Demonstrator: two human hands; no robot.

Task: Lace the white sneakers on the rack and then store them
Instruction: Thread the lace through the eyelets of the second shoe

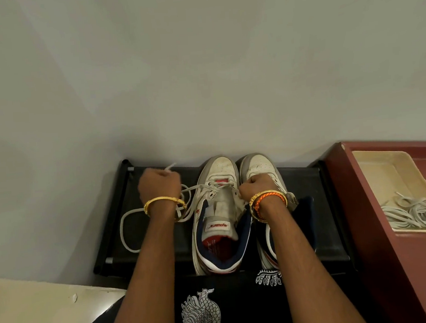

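My left hand [158, 182] fists the shoelace [185, 209], pulling it taut from the left sneaker [217, 212] on the black rack [307, 205]; my right hand [253, 190] pinches its eyelet edge, apparently steadying it.

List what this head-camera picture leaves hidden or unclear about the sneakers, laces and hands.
- Right sneaker: eyelets and tongue hidden by right hand and forearm.
- Left hand: fingers face away; grip on the lace unseen.
- Left sneaker: heel cut off by dark clothing.
- Spare laces in tray: count unclear, tangled.
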